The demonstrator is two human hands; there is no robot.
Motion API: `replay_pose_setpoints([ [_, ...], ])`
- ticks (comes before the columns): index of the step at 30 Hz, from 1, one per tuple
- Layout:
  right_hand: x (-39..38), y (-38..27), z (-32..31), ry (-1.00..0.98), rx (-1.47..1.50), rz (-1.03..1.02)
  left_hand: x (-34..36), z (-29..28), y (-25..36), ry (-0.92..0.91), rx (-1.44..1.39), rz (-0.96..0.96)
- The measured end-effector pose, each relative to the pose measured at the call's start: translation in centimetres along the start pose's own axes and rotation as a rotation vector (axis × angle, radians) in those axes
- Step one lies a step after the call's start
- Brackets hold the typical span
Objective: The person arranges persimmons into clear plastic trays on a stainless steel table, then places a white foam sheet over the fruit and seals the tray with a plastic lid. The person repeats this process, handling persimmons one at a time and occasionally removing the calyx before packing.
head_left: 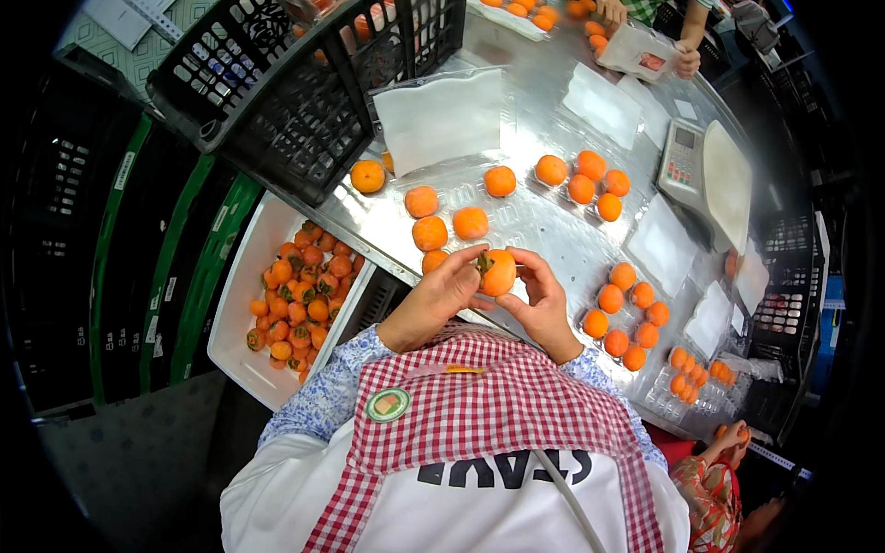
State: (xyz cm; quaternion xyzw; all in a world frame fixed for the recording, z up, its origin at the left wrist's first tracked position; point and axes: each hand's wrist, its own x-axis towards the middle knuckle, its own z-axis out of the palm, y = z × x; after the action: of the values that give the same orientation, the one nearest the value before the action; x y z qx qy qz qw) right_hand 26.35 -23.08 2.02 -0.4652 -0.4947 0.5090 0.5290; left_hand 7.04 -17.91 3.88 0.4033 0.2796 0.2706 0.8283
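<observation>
Between my two hands, at the table's near edge, is an orange persimmon [499, 275] with its green calyx turned to the left. My left hand [431, 300] grips it from the left side with bent fingers. My right hand [544, 309] closes on it from the right with thumb and fingers. Just beyond my hands lies a clear plastic tray [458, 195] carrying several persimmons, one partly hidden by my left hand. A single persimmon [368, 176] sits on the table beside the black crate.
A white bin [235, 318] heaped with persimmons stands at left, below a black crate [318, 120]. More filled trays line the steel table [544, 240]. At right is a scale [724, 184]. A co-worker's hands [687, 60] hold a package at the far side; another person [710, 479] is lower right.
</observation>
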Motion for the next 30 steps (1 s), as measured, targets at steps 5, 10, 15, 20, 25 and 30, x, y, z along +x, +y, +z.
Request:
replay_pose_setpoints([
  [5,-0.6,-0.5,-0.3,-0.014,-0.135,-0.115,0.2,0.9,0.3,-0.080,0.072,0.180],
  [10,-0.5,-0.9,-0.6,0.006,-0.389,-0.282,0.3,1.3,0.3,-0.105,0.125,0.183],
  [15,-0.9,-1.3,-0.8,0.034,-0.264,-0.150,0.0,1.4,0.6,-0.027,0.045,0.094],
  [20,-1.7,-0.7,-1.5,0.163,-0.055,0.069,0.0,1.0,0.6,0.043,-0.251,-0.129],
  [25,-1.3,-1.9,-1.4,0.059,-0.039,0.105,0.7,0.7,-0.2,-0.033,-0.380,-0.365],
  [30,-1.1,-1.7,-1.6,-0.170,-0.032,0.132,1.1,1.9,-0.1,-0.057,-0.301,-0.433],
])
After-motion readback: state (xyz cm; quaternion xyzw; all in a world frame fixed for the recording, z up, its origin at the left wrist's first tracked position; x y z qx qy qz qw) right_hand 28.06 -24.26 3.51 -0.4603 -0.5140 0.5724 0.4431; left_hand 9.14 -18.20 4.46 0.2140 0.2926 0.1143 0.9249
